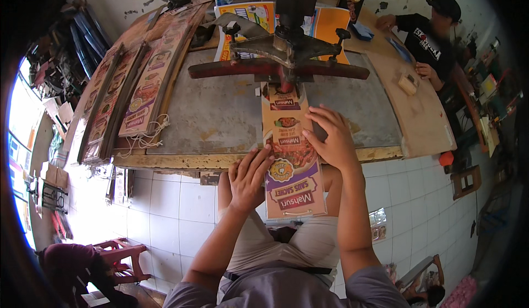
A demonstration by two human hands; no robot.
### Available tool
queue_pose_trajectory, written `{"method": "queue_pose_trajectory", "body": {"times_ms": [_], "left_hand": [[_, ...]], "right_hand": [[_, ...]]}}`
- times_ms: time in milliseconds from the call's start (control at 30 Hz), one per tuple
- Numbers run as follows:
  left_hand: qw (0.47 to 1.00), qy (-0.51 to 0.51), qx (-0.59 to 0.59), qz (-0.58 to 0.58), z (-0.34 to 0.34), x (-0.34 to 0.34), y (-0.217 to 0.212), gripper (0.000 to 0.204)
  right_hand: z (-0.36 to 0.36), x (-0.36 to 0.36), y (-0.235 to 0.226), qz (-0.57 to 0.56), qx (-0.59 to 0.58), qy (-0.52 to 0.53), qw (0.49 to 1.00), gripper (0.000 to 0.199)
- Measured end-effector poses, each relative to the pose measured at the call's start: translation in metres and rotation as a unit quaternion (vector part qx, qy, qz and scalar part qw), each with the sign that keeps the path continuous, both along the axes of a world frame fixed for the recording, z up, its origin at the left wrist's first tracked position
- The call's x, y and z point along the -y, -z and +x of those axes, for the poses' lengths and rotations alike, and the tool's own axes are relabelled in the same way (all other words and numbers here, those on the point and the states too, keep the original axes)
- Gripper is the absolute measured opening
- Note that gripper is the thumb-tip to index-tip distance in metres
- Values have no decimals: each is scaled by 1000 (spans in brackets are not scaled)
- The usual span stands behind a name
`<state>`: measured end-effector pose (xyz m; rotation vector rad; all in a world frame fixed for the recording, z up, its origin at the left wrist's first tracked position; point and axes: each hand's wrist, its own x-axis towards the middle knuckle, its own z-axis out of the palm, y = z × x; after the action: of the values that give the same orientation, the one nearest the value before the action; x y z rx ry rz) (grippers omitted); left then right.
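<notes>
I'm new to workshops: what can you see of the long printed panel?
The long, narrow panel lies flat, mostly peach-orange, with food pictures, a round yellow badge and a purple section; it looks smooth. A pale cord shows at its near end, which overhangs the table. Its far end reaches beneath the press. The left hand and right hand touch its opposite edges.

Wood-edged bench (182,160) with worn grey top (215,109), long printed strip (290,156) overhanging its front edge, stacked printed strips (151,85) at left, small tan block (408,84) at right.
</notes>
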<state>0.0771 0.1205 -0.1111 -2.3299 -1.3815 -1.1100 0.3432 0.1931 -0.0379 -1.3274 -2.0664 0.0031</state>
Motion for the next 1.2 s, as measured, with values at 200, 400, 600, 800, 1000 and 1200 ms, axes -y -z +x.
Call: {"method": "queue_pose_trajectory", "body": {"times_ms": [200,400,600,800,1000,1200], "left_hand": [[1000,-8,17,-7,3,5,-3,42],[999,-32,9,-31,8,12,-8,45],[998,-46,1,-46,7,22,-12,46],[998,-57,0,-40,9,22,-10,46],[997,-70,-22,-34,9,18,-6,45],[998,-56,-8,-28,5,25,-7,46]], "right_hand": [[-3,0,2,-3,13,3,1000,47],[0,1,7,-2,48,13,999,48],[-1,10,10,0,72,21,997,50],[-1,9,14,-4,72,26,997,51],[-2,8,17,0,75,31,997,52],[-3,15,17,-1,65,27,998,52]]}}
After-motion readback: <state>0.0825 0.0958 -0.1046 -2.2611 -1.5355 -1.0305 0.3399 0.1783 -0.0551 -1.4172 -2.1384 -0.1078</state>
